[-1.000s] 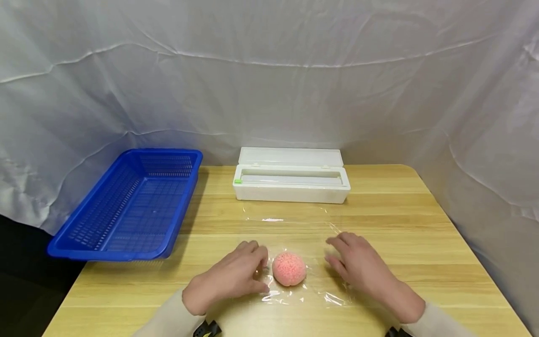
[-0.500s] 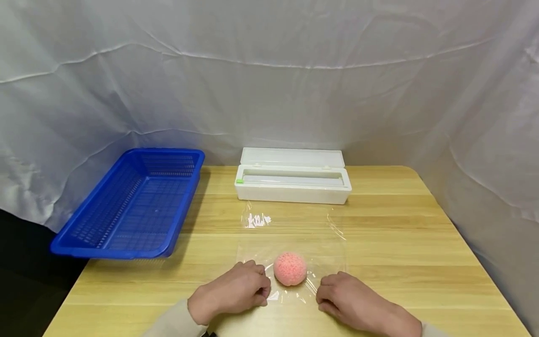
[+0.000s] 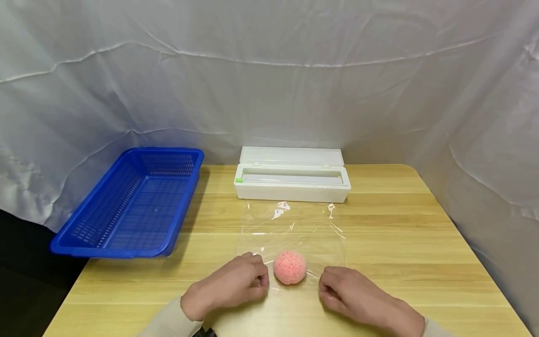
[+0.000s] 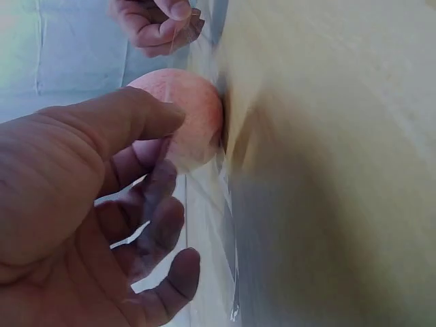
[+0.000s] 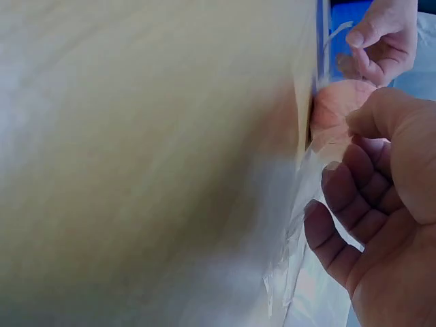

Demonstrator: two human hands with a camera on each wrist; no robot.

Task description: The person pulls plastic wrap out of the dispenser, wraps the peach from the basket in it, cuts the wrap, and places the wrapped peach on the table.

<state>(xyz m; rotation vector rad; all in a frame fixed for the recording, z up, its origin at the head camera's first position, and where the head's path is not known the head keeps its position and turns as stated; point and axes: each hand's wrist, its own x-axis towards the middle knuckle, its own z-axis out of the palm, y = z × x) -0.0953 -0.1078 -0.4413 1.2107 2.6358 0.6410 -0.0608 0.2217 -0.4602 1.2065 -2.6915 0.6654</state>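
A round pink speckled ball (image 3: 289,267) rests on a sheet of clear plastic film (image 3: 290,229) laid over the table. My left hand (image 3: 236,283) is just left of the ball and pinches the film's near edge between thumb and index finger. On the other side, my right hand (image 3: 355,295) pinches the near right part of that edge. In the left wrist view the ball (image 4: 197,116) is partly behind my thumb, and the right hand (image 4: 157,27) shows beyond it. The right wrist view has creased film (image 5: 300,225) hanging by the curled fingers.
A white film dispenser box (image 3: 292,189) with its lid raised stands at the back middle, a green slider at its left end. A blue plastic basket (image 3: 168,234) sits at the left. Grey-white cloth (image 3: 269,93) hangs behind the wooden table (image 3: 404,234).
Both hands have closed from loosely spread fingers to a pinch on the film's near edge. The right hand came nearer to me, then rose slightly. The film's near edge has lifted; the ball stayed put.
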